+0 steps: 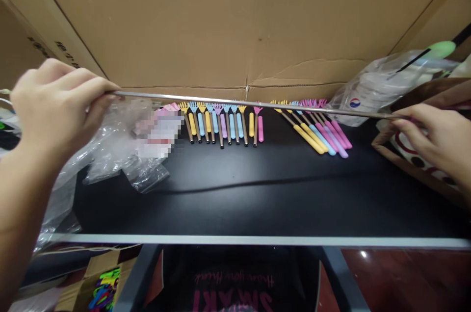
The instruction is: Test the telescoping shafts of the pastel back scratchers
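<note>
A long thin metal back scratcher rod [250, 101] is stretched out level above the table, between my two hands. My left hand [61, 101] pinches its left end, with the thumb and fingers closed. At the other end, my right hand [434, 135] is closed round the rod, and a bit of purple shows just beyond it; the two ends are mostly hidden in my fingers. Below the rod lies a row of short back scratchers [222, 128] with yellow, blue, purple and pink hand-shaped heads, with loose coloured handles among them. Further right, several handled back scratchers [320, 130] lie slanted together.
Crumpled clear plastic bags [110, 150] cover the table's left side. A plastic bag with white cups [382, 89] and a brown bag [390, 147] stand at the right. Cardboard [235, 22] walls off the back. A box of colourful items [105, 287] sits below the table edge.
</note>
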### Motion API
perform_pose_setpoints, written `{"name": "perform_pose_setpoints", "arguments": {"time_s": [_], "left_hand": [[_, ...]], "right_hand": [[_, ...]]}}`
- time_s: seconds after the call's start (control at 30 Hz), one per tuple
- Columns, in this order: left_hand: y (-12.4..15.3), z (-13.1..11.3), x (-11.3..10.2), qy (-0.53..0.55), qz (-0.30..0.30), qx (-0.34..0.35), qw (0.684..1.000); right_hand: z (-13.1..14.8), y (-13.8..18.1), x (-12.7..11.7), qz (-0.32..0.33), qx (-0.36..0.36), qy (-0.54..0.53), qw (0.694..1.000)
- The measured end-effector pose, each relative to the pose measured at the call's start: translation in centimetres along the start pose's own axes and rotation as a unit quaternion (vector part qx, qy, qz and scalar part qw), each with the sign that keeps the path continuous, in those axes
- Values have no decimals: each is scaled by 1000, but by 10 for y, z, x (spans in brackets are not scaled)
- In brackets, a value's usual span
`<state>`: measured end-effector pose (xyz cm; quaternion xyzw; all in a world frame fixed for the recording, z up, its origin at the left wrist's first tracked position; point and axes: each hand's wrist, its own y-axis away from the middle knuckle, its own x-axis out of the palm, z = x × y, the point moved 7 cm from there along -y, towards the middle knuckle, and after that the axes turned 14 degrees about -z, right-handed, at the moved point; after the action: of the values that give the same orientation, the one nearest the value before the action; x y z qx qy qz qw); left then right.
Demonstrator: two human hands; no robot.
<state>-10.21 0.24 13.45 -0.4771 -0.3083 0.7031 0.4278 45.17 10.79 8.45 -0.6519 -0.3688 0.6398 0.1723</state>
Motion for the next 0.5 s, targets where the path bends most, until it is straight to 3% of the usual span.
{"name": "perform_pose_setpoints", "arguments": {"time_s": [0.1,0.27,0.37,0.5], "left_hand": [[10,-23,6,30,11,50,998],[9,-98,15,108,23,116,987],[2,-140,12,143,5,122,982],[1,-164,8,162,0,116,980]], "right_hand": [[30,-1,-8,-36,-57,-30,997],[122,0,-24,-89,-192,-97,973],[171,4,-29,-99,-203,-94,970],[201,10,-32,-84,-197,-62,975]]}}
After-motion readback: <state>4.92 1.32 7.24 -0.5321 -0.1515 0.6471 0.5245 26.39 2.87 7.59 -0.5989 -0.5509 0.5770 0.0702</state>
